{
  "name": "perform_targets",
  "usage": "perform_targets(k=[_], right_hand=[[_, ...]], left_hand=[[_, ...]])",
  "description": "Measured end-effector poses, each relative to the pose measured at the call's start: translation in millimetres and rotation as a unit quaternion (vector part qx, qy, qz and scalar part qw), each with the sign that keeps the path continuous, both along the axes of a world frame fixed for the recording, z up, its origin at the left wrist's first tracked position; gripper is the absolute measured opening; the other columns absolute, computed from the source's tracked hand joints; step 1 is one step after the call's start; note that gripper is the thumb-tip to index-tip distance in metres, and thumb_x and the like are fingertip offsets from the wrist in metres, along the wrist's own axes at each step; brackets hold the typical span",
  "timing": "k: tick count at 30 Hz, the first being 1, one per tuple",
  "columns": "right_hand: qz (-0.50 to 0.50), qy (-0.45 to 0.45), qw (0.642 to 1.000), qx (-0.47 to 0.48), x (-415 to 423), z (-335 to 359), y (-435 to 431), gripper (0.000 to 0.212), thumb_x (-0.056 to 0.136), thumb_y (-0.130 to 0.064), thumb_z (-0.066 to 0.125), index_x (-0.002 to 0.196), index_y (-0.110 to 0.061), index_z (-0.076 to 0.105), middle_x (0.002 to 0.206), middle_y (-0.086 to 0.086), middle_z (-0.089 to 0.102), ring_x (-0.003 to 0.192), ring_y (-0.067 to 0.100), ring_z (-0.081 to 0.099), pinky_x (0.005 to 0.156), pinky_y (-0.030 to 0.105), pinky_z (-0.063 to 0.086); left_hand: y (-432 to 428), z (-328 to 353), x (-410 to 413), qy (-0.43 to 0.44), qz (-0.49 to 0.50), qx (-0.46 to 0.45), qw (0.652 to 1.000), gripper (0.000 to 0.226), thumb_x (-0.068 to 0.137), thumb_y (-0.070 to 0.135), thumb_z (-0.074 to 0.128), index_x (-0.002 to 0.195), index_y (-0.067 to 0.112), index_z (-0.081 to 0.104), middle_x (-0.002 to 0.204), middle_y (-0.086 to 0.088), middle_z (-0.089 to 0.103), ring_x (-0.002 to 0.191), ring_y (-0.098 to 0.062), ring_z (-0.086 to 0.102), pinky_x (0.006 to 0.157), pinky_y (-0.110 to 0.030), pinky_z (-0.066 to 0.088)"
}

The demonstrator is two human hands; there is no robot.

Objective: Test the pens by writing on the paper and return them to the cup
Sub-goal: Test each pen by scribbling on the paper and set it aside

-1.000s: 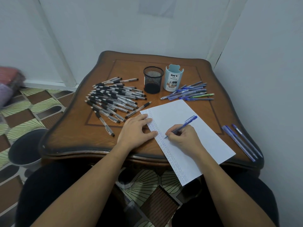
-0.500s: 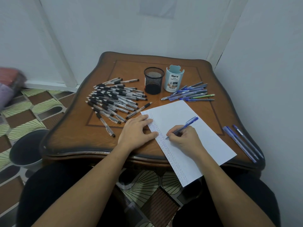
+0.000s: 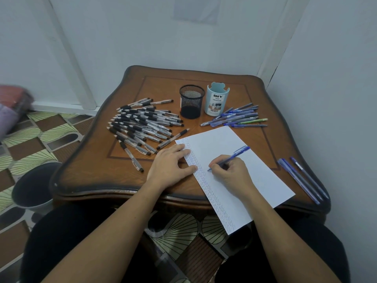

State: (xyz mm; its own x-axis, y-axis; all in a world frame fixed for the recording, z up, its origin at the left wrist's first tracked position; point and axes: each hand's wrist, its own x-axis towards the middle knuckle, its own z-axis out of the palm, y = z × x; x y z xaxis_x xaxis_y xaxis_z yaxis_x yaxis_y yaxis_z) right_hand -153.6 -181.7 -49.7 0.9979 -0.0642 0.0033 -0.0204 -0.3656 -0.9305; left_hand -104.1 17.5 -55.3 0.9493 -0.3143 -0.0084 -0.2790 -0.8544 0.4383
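Observation:
A white sheet of paper [image 3: 246, 166] lies slanted on the wooden table [image 3: 98, 164], its near corner hanging over the front edge. A band of small pen marks runs along its left side. My right hand [image 3: 230, 172] grips a blue pen [image 3: 234, 157] with its tip touching the paper beside the marks. My left hand [image 3: 171, 166] lies flat, fingers spread, pressing the paper's left edge. A black mesh cup [image 3: 191, 102] and a light blue desk organizer cup [image 3: 217, 101] stand at the back.
Many black-grip pens [image 3: 142, 123] lie heaped left of the mesh cup. Several blue pens and one green pen [image 3: 238, 118] lie right of the organizer. Three blue pens [image 3: 302, 178] rest near the table's right edge. A dark bucket [image 3: 34, 184] stands on the floor at left.
The pen tip stays at about the same spot on the paper. My left hand keeps holding the sheet. The view has shifted very slightly.

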Motion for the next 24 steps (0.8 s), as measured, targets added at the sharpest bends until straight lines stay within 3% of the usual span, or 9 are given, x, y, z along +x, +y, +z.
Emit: perform_targets(k=[4, 7, 10, 13, 16, 20, 24], right_hand=[[-0.045, 0.042, 0.985, 0.164, 4.8, 6.8, -4.8, 0.031, 0.103, -0.021, 0.049, 0.085, -0.007, 0.07, 0.073, 0.003, 0.061, 0.064, 0.007, 0.054, 0.056, 0.015, 0.044], [-0.043, 0.067, 0.981, 0.175, 7.7, 8.1, -9.8, 0.039, 0.103, -0.033, 0.042, 0.097, -0.005, 0.067, 0.08, 0.007, 0.059, 0.061, 0.011, 0.05, 0.057, 0.018, 0.042], [-0.025, 0.07, 0.977, 0.2, 11.2, 10.5, -10.1, 0.026, 0.099, -0.024, 0.052, 0.122, -0.013, 0.056, 0.077, 0.01, 0.064, 0.058, 0.016, 0.051, 0.054, 0.022, 0.045], [-0.024, 0.075, 0.974, 0.212, 14.7, 11.9, -9.6, 0.058, 0.092, -0.021, 0.061, 0.14, -0.033, 0.03, 0.078, 0.014, 0.07, 0.054, 0.019, 0.053, 0.053, 0.024, 0.047], [-0.015, 0.082, 0.971, 0.225, 14.8, 13.7, -8.7, 0.078, 0.092, -0.022, 0.06, 0.152, -0.039, 0.013, 0.085, 0.016, 0.072, 0.059, 0.022, 0.056, 0.057, 0.027, 0.052], [-0.02, 0.078, 0.973, 0.218, 14.6, 12.9, -8.3, 0.072, 0.102, -0.014, 0.048, 0.157, -0.032, 0.006, 0.091, 0.014, 0.067, 0.065, 0.023, 0.061, 0.059, 0.028, 0.053], [-0.02, 0.074, 0.974, 0.214, 13.8, 13.4, -7.9, 0.066, 0.103, -0.013, 0.045, 0.158, -0.03, 0.011, 0.092, 0.009, 0.062, 0.068, 0.024, 0.062, 0.057, 0.027, 0.052]], left_hand=[[0.5, 0.4, 0.3, 0.004, -0.004, 0.003, 1.0, 0.068, 0.085, 0.067, 0.053, 0.144, 0.035, 0.043, 0.156, 0.012, 0.031, 0.143, -0.012, 0.025, 0.118, -0.04, 0.015], [0.1, 1.4, -0.4, 0.003, -0.001, 0.004, 1.0, 0.067, 0.085, 0.067, 0.053, 0.144, 0.035, 0.043, 0.156, 0.011, 0.031, 0.143, -0.012, 0.025, 0.118, -0.041, 0.015], [-0.2, 1.4, -0.6, 0.004, -0.001, 0.0, 1.0, 0.067, 0.085, 0.067, 0.053, 0.144, 0.036, 0.043, 0.156, 0.012, 0.031, 0.143, -0.011, 0.025, 0.118, -0.041, 0.015], [-0.2, 1.9, -0.7, 0.007, -0.002, 0.0, 1.0, 0.067, 0.085, 0.067, 0.053, 0.144, 0.036, 0.042, 0.156, 0.012, 0.03, 0.144, -0.011, 0.024, 0.118, -0.041, 0.015], [0.0, 3.4, -1.8, 0.008, -0.001, 0.002, 1.0, 0.067, 0.086, 0.067, 0.053, 0.144, 0.036, 0.042, 0.156, 0.012, 0.03, 0.144, -0.011, 0.024, 0.118, -0.041, 0.015], [0.2, 3.7, -2.7, 0.008, -0.002, 0.002, 1.0, 0.067, 0.086, 0.067, 0.053, 0.144, 0.036, 0.042, 0.156, 0.012, 0.03, 0.144, -0.011, 0.024, 0.119, -0.041, 0.015], [0.4, 3.1, -2.7, 0.006, -0.001, 0.002, 1.0, 0.068, 0.085, 0.067, 0.053, 0.144, 0.036, 0.042, 0.156, 0.012, 0.03, 0.143, -0.011, 0.024, 0.118, -0.04, 0.015]])
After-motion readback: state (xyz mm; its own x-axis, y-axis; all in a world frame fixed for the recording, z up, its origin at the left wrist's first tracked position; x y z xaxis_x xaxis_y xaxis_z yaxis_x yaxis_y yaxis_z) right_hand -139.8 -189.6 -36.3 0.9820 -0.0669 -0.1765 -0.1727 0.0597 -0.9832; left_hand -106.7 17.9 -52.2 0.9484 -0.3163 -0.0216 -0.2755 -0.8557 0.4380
